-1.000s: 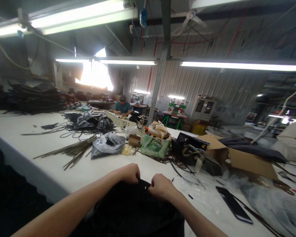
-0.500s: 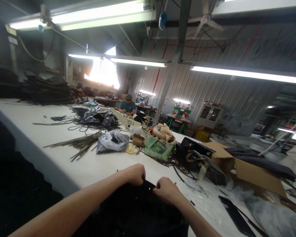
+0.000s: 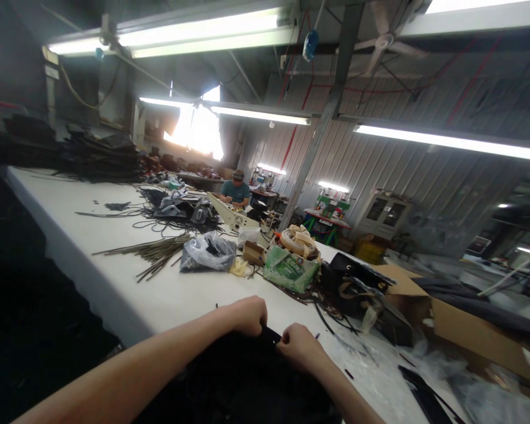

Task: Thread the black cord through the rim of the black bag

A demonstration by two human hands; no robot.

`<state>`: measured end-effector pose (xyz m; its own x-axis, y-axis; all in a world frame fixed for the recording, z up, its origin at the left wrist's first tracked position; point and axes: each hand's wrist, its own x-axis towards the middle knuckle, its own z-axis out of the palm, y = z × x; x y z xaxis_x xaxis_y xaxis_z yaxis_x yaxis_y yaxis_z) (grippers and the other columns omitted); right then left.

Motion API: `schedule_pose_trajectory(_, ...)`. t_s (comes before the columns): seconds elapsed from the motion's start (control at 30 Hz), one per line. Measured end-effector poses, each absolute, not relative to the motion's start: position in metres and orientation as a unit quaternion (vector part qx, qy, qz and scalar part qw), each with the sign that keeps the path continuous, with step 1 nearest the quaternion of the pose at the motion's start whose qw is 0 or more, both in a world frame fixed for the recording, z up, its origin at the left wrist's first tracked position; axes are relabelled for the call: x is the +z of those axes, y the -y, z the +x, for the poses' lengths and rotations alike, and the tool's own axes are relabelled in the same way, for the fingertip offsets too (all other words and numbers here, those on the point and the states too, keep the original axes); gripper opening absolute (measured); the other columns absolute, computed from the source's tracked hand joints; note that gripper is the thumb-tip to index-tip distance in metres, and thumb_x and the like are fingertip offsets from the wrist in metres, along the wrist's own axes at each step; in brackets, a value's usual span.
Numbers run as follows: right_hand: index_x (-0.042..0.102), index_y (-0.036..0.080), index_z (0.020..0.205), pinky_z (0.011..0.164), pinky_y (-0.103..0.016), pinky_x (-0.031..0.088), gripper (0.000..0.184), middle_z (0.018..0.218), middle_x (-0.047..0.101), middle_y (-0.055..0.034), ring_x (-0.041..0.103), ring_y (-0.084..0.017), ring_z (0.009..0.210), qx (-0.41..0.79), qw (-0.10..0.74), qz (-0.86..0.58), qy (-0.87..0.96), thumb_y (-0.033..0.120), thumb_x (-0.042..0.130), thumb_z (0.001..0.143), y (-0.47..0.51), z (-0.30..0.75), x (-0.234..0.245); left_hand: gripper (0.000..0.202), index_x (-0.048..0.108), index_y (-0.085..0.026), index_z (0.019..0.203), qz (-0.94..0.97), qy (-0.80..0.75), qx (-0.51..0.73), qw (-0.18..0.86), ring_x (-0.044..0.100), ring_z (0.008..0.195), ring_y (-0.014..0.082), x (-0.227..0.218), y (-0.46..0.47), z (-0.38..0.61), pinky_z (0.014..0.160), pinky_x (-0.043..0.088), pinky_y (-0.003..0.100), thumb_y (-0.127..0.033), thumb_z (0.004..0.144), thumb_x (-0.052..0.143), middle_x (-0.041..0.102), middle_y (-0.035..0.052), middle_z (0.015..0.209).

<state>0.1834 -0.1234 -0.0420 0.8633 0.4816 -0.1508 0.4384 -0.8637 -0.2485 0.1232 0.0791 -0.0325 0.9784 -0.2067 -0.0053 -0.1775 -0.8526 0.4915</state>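
A black fabric piece lies at the near edge of a long white table. My left hand is closed in a fist on the fabric's top edge. My right hand is also closed, pinching the same edge a short way to the right. The two hands sit close together with a bit of black edge showing between them. What the fingertips pinch is too dark to make out in detail.
Beyond my hands lie a plastic bag, a bundle of thin rods, a green box, a black bag and an open cardboard box. Dark stacks stand far left. A seated person works in the back.
The view has swung to the right and slightly up, so the table clutter has shifted. Both hands keep their grip on the black fabric's edge.
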Motion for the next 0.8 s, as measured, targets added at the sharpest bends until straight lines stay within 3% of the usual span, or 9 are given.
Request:
schedule_pose_trajectory(0.03, 0.080, 0.018, 0.079, 0.067, -0.029, 0.039, 0.002, 0.085, 0.080, -0.0083, 0.073, -0.024, 0.083, 0.103, 0.111, -0.959, 0.239, 0.019, 0.077, 0.078, 0.123, 0.184, -0.045, 0.034, 0.091, -0.020, 0.102, 0.961, 0.102, -0.028, 0.255, 0.078, 0.083, 0.0254, -0.032, -0.079, 0.122, 0.078, 0.060, 0.031, -0.010, 0.075, 0.073, 0.087, 0.0109, 0.093)
schedule_pose_trajectory(0.17, 0.077, 0.018, 0.121, 0.072, -0.026, 0.044, 0.046, 0.105, 0.082, -0.0090, 0.075, -0.024, 0.096, 0.099, 0.153, -0.955, 0.233, 0.017, 0.081, 0.076, 0.121, 0.186, -0.055, 0.038, 0.092, -0.022, 0.104, 0.958, 0.109, -0.026, 0.263, 0.079, 0.084, 0.0247, -0.031, -0.078, 0.116, 0.077, 0.059, 0.029, -0.010, 0.075, 0.070, 0.087, 0.0085, 0.093)
schedule_pose_trajectory(0.23, 0.074, 0.016, 0.128, 0.071, -0.024, 0.046, 0.052, 0.102, 0.082, -0.0083, 0.075, -0.022, 0.092, 0.120, 0.175, -0.948, 0.236, 0.014, 0.077, 0.077, 0.122, 0.185, -0.057, 0.040, 0.092, -0.023, 0.106, 0.958, 0.109, -0.026, 0.265, 0.079, 0.085, 0.0245, -0.031, -0.077, 0.112, 0.078, 0.059, 0.028, -0.010, 0.076, 0.069, 0.087, 0.0079, 0.094)
schedule_pose_trajectory(0.33, 0.081, 0.015, 0.100, 0.065, -0.021, 0.047, 0.028, 0.086, 0.081, -0.0052, 0.076, -0.020, 0.081, 0.190, 0.201, -0.928, 0.249, 0.010, 0.066, 0.077, 0.122, 0.183, -0.055, 0.038, 0.091, -0.022, 0.105, 0.961, 0.096, -0.029, 0.258, 0.080, 0.087, 0.0269, -0.032, -0.070, 0.104, 0.078, 0.061, 0.031, -0.010, 0.077, 0.069, 0.087, 0.0095, 0.095)
schedule_pose_trajectory(0.4, 0.078, 0.016, 0.082, 0.062, -0.020, 0.048, 0.021, 0.077, 0.079, -0.0042, 0.076, -0.019, 0.076, 0.231, 0.217, -0.916, 0.246, 0.011, 0.058, 0.079, 0.122, 0.182, -0.052, 0.035, 0.091, -0.023, 0.103, 0.966, 0.081, -0.032, 0.244, 0.080, 0.089, 0.0306, -0.034, -0.060, 0.096, 0.080, 0.062, 0.035, -0.011, 0.077, 0.070, 0.086, 0.0117, 0.096)
schedule_pose_trajectory(0.53, 0.074, 0.018, 0.080, 0.061, -0.023, 0.054, 0.029, 0.074, 0.077, -0.0050, 0.075, -0.019, 0.068, 0.260, 0.243, -0.910, 0.213, 0.021, 0.047, 0.090, 0.119, 0.181, -0.050, 0.032, 0.088, -0.020, 0.105, 0.975, 0.066, -0.056, 0.207, 0.080, 0.103, 0.0415, -0.040, -0.032, 0.075, 0.091, 0.064, 0.046, -0.013, 0.079, 0.072, 0.084, 0.0197, 0.105)
schedule_pose_trajectory(0.6, 0.072, 0.018, 0.076, 0.059, -0.025, 0.056, 0.024, 0.068, 0.074, -0.0039, 0.073, -0.020, 0.063, 0.262, 0.234, -0.915, 0.199, 0.025, 0.052, 0.088, 0.119, 0.180, -0.052, 0.033, 0.086, -0.018, 0.112, 0.975, 0.071, -0.081, 0.195, 0.078, 0.111, 0.0460, -0.045, -0.020, 0.064, 0.097, 0.062, 0.050, -0.013, 0.082, 0.071, 0.082, 0.0236, 0.111)
schedule_pose_trajectory(0.7, 0.068, 0.018, 0.062, 0.058, -0.026, 0.054, 0.009, 0.057, 0.067, -0.0025, 0.073, -0.022, 0.063, 0.248, 0.195, -0.927, 0.203, 0.020, 0.069, 0.071, 0.120, 0.175, -0.057, 0.035, 0.084, -0.014, 0.117, 0.971, 0.081, -0.112, 0.194, 0.074, 0.122, 0.0505, -0.051, -0.008, 0.049, 0.102, 0.059, 0.055, -0.013, 0.089, 0.063, 0.079, 0.0288, 0.120)
schedule_pose_trajectory(0.8, 0.072, 0.017, 0.062, 0.066, -0.028, 0.058, 0.010, 0.066, 0.074, -0.0050, 0.079, -0.027, 0.077, 0.208, 0.151, -0.941, 0.218, 0.014, 0.080, 0.057, 0.121, 0.166, -0.063, 0.037, 0.083, -0.013, 0.118, 0.956, 0.112, -0.150, 0.224, 0.072, 0.124, 0.0513, -0.055, -0.003, 0.040, 0.105, 0.055, 0.060, -0.014, 0.094, 0.055, 0.077, 0.0298, 0.123)
